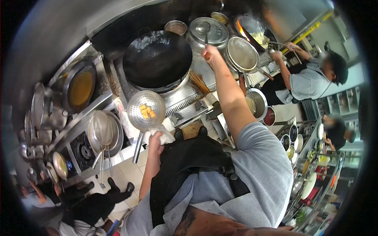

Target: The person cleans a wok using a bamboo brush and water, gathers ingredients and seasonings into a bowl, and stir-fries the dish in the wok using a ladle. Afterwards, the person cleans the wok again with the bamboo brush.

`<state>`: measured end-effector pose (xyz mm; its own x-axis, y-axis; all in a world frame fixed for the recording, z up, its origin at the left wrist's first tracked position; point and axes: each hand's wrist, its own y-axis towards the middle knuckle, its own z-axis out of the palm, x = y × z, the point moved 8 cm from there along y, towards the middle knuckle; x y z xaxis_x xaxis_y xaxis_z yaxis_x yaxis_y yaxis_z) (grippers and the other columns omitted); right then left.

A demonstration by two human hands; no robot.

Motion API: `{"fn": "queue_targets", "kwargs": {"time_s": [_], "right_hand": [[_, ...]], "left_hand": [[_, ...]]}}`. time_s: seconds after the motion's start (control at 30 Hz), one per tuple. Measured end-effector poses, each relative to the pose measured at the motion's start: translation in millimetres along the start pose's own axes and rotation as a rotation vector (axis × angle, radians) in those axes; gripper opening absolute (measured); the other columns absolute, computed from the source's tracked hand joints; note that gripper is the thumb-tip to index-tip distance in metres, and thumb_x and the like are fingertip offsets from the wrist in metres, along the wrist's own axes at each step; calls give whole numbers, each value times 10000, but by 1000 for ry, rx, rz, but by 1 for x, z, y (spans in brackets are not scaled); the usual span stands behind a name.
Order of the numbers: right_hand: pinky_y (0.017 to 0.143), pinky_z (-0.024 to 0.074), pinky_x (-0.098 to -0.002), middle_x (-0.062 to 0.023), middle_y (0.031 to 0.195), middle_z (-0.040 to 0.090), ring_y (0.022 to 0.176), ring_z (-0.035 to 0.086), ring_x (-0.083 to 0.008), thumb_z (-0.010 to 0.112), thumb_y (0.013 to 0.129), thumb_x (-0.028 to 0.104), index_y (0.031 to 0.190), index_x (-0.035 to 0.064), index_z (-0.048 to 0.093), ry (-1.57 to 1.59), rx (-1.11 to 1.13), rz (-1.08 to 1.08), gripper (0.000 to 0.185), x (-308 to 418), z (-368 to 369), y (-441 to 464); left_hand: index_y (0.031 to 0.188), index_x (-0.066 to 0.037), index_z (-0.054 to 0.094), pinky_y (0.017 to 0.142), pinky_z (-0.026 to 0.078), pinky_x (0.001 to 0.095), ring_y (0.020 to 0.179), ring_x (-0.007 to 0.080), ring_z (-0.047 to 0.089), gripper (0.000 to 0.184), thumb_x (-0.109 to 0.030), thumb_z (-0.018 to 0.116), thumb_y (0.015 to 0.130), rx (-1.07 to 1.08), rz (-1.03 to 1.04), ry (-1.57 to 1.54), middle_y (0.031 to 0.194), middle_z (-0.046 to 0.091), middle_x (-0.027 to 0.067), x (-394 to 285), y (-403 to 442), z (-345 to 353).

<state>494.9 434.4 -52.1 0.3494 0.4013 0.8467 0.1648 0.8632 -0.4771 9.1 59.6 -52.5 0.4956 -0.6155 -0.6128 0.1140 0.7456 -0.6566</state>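
Note:
My right hand (pixel 211 54) is stretched forward, closed around the handle of a ladle. The bowl of the ladle (pixel 203 27) is over a round metal lid (pixel 215 34) at the back of the range; I cannot tell whether they touch. Low on the other side, my left hand (pixel 156 142) is closed on a bunched white cloth (pixel 165 137). The cloth lies against the rim of a perforated skimmer (pixel 136 107), whose handle points down beside that hand. Several golden-brown cubes (pixel 147 111) lie in the skimmer. A large black wok (pixel 157 59) sits between my hands.
A bamboo brush (pixel 199 82) and a round strainer (pixel 242 53) are near my right arm. Flames (pixel 241 29) rise at a co-worker's wok. On the left are a pan of brown liquid (pixel 81 87) and stacked strainers (pixel 103 129). Other people (pixel 311 78) stand on both sides.

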Motion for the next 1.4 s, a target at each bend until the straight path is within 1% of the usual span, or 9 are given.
{"fn": "queue_targets", "kwargs": {"time_s": [0.03, 0.1, 0.43, 0.6, 0.8, 1.1, 1.17, 1.2, 1.4], "right_hand": [[389, 419, -234, -46, 585, 449, 465, 461, -125, 476, 969, 126, 864, 83, 451, 645, 65, 101, 116, 10, 21, -40], [367, 405, -217, 0, 575, 425, 439, 430, -99, 455, 974, 136, 720, 96, 395, 867, 152, 177, 265, 92, 46, -64], [359, 390, -216, -31, 644, 437, 441, 427, -113, 447, 1033, 182, 980, -105, 449, 1051, 449, 455, 293, 66, 68, -273], [330, 367, -251, -24, 646, 436, 433, 433, -109, 440, 1043, 259, 1020, -97, 486, 776, 371, 486, 360, 27, 66, -338], [336, 342, -254, 31, 607, 420, 414, 380, -77, 513, 1010, 408, 849, 72, 529, -291, -90, 33, 373, -11, 43, -339], [503, 514, -432, -182, 650, 641, 564, 651, -314, 512, 959, 422, 869, -66, 661, -1301, -461, -627, 518, 10, -26, -84], [608, 540, -431, -161, 695, 650, 610, 650, -328, 522, 950, 443, 834, -39, 669, -787, -450, -121, 517, 18, 1, -119], [609, 542, -414, -144, 711, 649, 615, 646, -312, 513, 962, 382, 848, -24, 663, -504, 209, -74, 448, 0, 9, -69], [340, 289, -284, 56, 573, 365, 449, 374, -69, 375, 1017, 243, 723, 163, 373, 532, 468, 231, 304, 39, 37, -81]], "left_hand": [[1245, -1, 518, 838, 534, 389, 982, 274, 629, 469, -45, 639, 793, -28, 5, -70, 1117, 615, 108, 0, -7, -7], [1141, -16, 564, 792, 549, 401, 896, 258, 657, 312, -73, 593, 836, 32, 2, -211, 1004, 644, 101, -16, 37, 17], [1177, 13, 561, 845, 563, 432, 949, 281, 671, 334, -81, 542, 856, 111, 42, -267, 1059, 648, 142, -28, 43, -6], [1147, 5, 584, 832, 566, 431, 903, 253, 681, 311, -91, 583, 852, 184, -38, -308, 1020, 661, 123, -19, 55, 15], [1147, 16, 583, 811, 564, 393, 893, 230, 673, 314, -57, 603, 843, 110, 0, -201, 1016, 657, 106, -22, 35, 18], [1093, 7, 602, 709, 560, 322, 841, 174, 667, 207, -48, 571, 896, 54, 303, 24, 902, 655, 81, -32, -19, 16], [1095, 17, 590, 668, 559, 309, 813, 179, 666, 233, -15, 595, 864, 265, 225, 24, 920, 646, 80, -31, -32, 38], [1106, 19, 584, 674, 559, 310, 818, 182, 667, 258, -8, 603, 850, 107, 240, 52, 941, 645, 81, -21, -25, 24], [1142, 31, 601, 719, 560, 359, 833, 224, 667, 332, -83, 641, 833, -177, 216, -15, 1005, 653, 107, 25, -45, 7]]}}
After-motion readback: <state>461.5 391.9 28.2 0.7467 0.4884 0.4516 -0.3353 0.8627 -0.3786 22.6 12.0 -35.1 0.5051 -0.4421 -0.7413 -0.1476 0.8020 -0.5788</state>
